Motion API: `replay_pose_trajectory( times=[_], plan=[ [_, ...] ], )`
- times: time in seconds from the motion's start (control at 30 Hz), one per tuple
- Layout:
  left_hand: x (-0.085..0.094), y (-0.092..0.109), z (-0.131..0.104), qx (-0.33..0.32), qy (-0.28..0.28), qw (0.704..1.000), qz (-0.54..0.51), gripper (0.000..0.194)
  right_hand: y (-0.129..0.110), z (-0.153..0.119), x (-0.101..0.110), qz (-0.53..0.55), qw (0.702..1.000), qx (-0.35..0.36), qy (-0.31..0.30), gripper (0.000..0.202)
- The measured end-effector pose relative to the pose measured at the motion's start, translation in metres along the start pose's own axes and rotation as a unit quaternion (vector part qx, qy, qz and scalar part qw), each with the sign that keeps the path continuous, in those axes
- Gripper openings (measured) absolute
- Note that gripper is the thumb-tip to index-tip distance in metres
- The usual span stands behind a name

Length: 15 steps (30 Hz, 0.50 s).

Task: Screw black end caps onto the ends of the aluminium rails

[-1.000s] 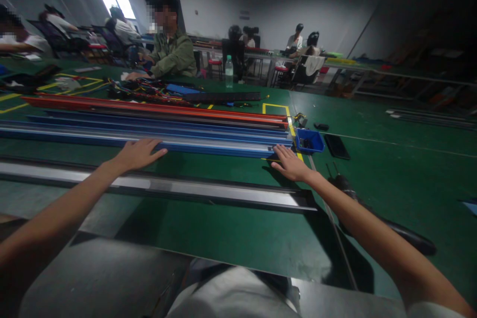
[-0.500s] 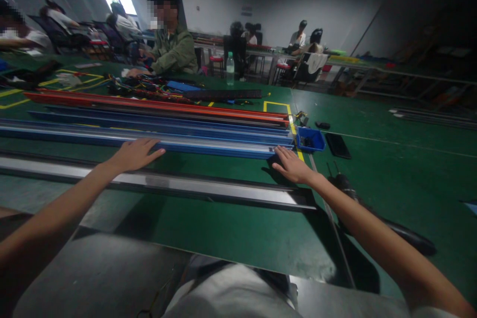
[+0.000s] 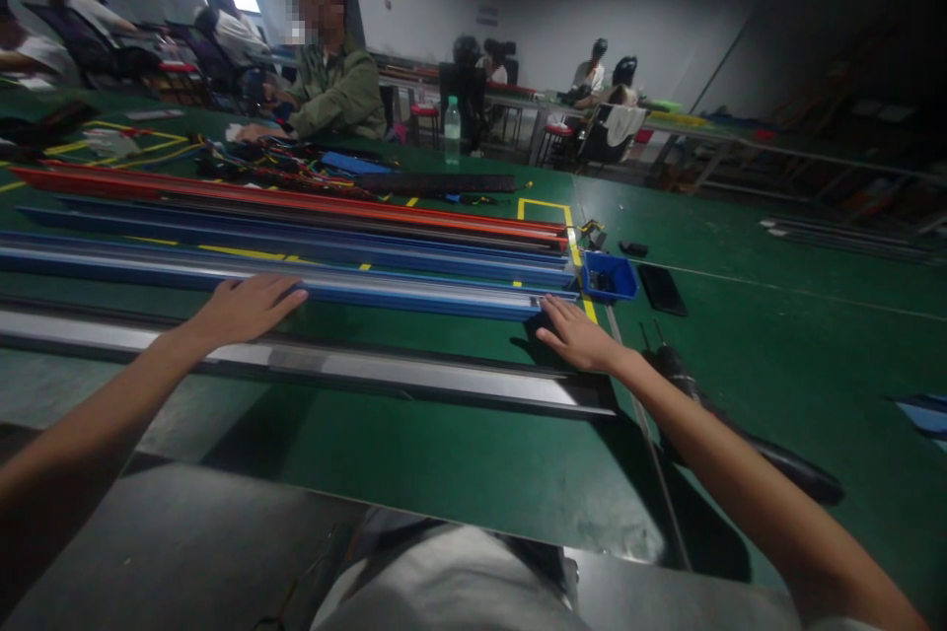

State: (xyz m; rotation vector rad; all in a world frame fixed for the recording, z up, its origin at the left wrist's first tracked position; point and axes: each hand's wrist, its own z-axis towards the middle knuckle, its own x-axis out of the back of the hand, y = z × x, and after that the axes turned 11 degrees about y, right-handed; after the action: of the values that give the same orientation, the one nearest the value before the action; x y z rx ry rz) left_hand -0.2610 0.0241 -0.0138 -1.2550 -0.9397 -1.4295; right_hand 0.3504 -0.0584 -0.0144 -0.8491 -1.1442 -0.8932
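Observation:
My left hand (image 3: 244, 310) rests with outstretched fingers on the near long blue metal channel (image 3: 414, 294), its thumb pointing right. At that channel's right end lies my right hand (image 3: 578, 335), fingers extended over the edge and thumb apart. Neither hand wraps around the channel. Behind it, across a narrow strip of green table, runs another blue channel (image 3: 414, 254). Closer to my body, below both hands, a long black-and-silver profile (image 3: 429, 379) lies roughly parallel; my forearms cross above it.
Orange-red channels (image 3: 355, 210) lie farther back, before tangled wires (image 3: 273, 168). Right of the channels are a blue bin (image 3: 608, 278), a black phone (image 3: 662, 290) and a dark handheld tool (image 3: 681, 373). A bottle (image 3: 452, 133) stands behind; a person (image 3: 336, 89) sits across the table.
The near blue channel has shifted slightly toward me with my hands on it, widening the gap to the blue channel behind, where yellow tape now shows. My view has turned slightly.

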Motion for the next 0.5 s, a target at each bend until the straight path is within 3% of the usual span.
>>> replay_pose_trajectory(
  times=[0.5],
  plan=[
    [-0.001, 0.000, -0.011, -0.004, -0.001, 1.000, -0.003, 0.068, -0.009, -0.013, 0.009, 0.008, 1.000, -0.006, -0.030, 0.095]
  ],
)
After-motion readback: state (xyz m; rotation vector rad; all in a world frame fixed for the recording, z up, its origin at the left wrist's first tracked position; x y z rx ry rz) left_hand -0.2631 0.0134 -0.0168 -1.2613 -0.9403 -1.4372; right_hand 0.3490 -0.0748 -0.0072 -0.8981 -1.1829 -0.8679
